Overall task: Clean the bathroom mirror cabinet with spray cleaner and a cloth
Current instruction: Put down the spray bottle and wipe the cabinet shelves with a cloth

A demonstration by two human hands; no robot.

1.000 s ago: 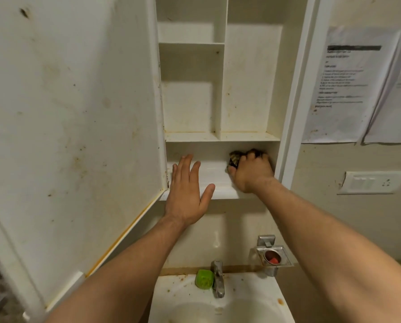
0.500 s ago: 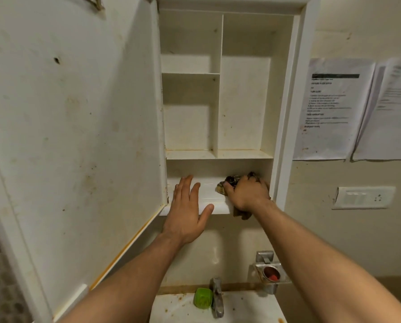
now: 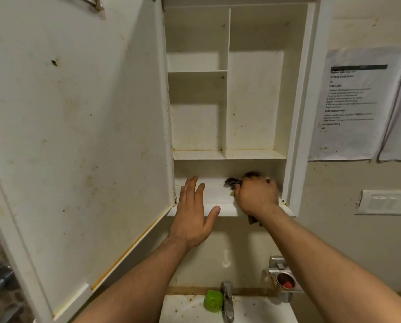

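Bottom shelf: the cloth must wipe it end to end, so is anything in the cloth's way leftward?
Yes: the left hand lies flat on the bottom shelf's left part, left of the cloth gripped by the right hand. Nothing else shows there.

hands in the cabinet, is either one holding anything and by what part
The right hand grips the dark cloth bunched at its middle, ends showing past the fingers and wrist. The left hand holds nothing, fingers straight.
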